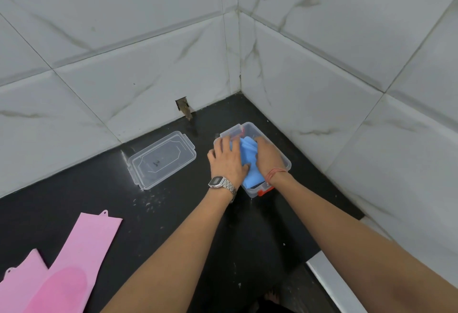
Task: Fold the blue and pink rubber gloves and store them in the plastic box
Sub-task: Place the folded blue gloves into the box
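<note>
Both hands, left hand (226, 161) and right hand (269, 157), press the blue gloves (249, 161) into the plastic box (285, 161). Next, fold the 2 pink gloves (81, 250) at 8 o'clock.

Plastic box (284, 161) – clear, glossy, w/ an orange plastic clasp (265, 191) at the near end. Lid (162, 160): same clear plastic, smooth, faint moulded outline. Blue gloves (249, 157) look like soft matt rubber, creased. Pink gloves (81, 258) – matt rubber, smooth at the cuff, a finer-textured darker patch lower down. Countertop (173, 226): black, polished, speckled w/ white dust. Wall tiles (124, 40) glossy, marble-veined. Watch (221, 185): brushed metal band.
</note>
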Tool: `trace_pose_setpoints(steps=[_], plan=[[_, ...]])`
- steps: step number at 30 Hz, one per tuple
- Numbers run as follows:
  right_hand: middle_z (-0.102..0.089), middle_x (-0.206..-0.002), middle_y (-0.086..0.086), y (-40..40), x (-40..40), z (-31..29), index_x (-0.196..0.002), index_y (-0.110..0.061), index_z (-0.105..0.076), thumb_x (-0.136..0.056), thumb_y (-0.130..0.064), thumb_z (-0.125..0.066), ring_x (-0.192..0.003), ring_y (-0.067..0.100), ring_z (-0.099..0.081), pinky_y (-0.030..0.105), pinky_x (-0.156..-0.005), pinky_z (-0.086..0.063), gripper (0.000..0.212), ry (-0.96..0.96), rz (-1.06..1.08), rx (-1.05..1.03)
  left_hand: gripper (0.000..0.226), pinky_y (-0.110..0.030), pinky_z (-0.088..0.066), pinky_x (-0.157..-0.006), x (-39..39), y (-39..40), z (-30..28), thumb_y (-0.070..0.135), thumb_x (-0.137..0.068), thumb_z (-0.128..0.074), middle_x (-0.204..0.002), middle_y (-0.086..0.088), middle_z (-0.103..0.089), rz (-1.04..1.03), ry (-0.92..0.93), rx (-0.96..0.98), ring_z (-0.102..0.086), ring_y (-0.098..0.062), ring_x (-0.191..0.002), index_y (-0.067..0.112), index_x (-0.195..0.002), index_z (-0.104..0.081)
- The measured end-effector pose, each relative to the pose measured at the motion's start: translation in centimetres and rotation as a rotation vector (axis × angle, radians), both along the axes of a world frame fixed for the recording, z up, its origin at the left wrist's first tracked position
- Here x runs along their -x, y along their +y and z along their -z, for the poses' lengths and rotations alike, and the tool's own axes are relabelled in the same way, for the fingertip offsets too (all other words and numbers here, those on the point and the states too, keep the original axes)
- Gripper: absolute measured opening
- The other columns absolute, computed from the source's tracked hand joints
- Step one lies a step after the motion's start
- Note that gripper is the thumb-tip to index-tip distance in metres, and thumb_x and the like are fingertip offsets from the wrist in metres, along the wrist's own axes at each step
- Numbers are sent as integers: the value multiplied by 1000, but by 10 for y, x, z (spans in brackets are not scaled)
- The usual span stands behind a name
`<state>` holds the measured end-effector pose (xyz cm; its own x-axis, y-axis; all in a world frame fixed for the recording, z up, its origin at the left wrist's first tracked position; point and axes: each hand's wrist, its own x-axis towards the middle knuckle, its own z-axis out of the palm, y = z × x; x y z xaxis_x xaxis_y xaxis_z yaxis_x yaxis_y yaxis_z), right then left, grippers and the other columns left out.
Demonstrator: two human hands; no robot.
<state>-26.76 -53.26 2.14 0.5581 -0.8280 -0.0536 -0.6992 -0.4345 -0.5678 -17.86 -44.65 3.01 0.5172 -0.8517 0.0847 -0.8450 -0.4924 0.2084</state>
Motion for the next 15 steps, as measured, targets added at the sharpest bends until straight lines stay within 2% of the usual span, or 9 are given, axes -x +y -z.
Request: trace_pose_setpoints(steps=[2, 4, 7, 9, 12, 15], plan=[[-62, -117, 11, 1, 0, 3, -122, -9, -48, -98, -19, -46, -105, 25, -61, 33, -89, -50, 26, -19, 0, 13, 54, -48, -24, -109, 0, -3, -1, 40, -79, -68, -144, -6, -38, 113, -78, -11, -23, -29, -139, 19, -126, -53], [-63, -116, 10, 2, 0, 3, -123, -12, -47, -97, -25, -51, -101, 22, -62, 33, -89, -52, 29, -57, -22, 39, 36, -48, -17, -113, 0, -5, -1, 40, -81, -64, -137, -3, -48, 250, -105, -9, -28, -28, -138, 20, -111, -64], [-61, -116, 7, 0, 2, 2, -127, -16, -43, -95, -33, -56, -99, 19, -63, 32, -92, -53, 39, -64, -70, 125, 29, -44, -12, -115, -4, -3, -1, 45, -84, -55, -117, 3, -63, 369, 18, -55, -41, -21, -129, 23, -97, -70], [-59, -122, 9, -5, 2, 3, -131, -14, -39, -93, -32, -59, -107, 22, -62, 33, -96, -51, 47, 26, -114, 172, 39, -45, -14, -117, -9, -4, 0, 52, -88, -49, -116, 1, -65, 412, 40, -173, -47, -20, -124, 22, -104, -69], [-56, -130, 10, -9, -2, 2, -134, -13, -35, -90, -31, -65, -115, 24, -58, 33, -102, -46, 56, 145, -158, 206, 50, -44, -29, -113, -11, -11, 1, 59, -86, -50, -115, -3, -67, 452, 12, -287, -54, -22, -114, 22, -117, -64], [-54, -134, 11, -13, -5, -2, -136, -13, -34, -88, -31, -67, -119, 25, -56, 35, -105, -44, 61, 199, -180, 169, 56, -45, -31, -113, -3, -19, 3, 54, -84, -60, -127, -6, -60, 411, 13, -341, -51, -27, -121, 23, -131, -54]])
